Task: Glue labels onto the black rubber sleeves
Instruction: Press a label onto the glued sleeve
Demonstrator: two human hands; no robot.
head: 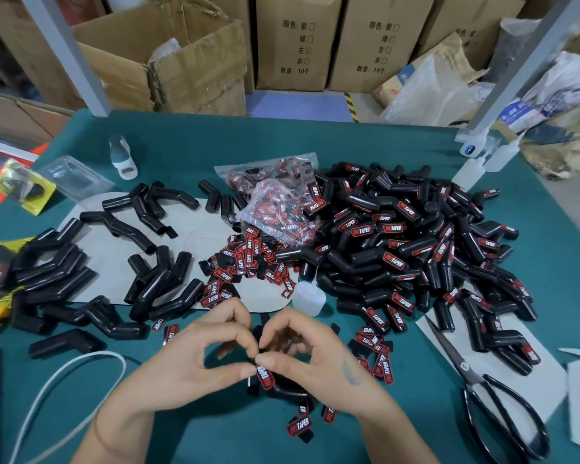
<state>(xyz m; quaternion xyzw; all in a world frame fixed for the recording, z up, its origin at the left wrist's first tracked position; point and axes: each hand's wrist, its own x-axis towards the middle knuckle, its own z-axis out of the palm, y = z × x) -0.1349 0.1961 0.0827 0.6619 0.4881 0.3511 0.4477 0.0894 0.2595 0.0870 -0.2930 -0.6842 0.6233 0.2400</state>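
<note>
My left hand [198, 353] and my right hand [312, 356] meet near the table's front edge. Together they hold one black rubber sleeve [287, 391], and both thumbs press a red and black label [265, 376] onto it. Plain black sleeves [148, 286] lie scattered on the left. A big heap of labelled sleeves [406, 249] fills the right. Loose labels [245, 259] lie spread in the middle, below a plastic bag of labels [275, 202]. A small white glue bottle [307, 296] stands just beyond my right hand.
Large black scissors [493, 396] lie at the front right on grey paper. A white cord [64, 380] curves at the front left. Another glue bottle [123, 155] and clear packaging [74, 177] sit at the back left. Cardboard boxes [295, 41] stand behind the green table [215, 142].
</note>
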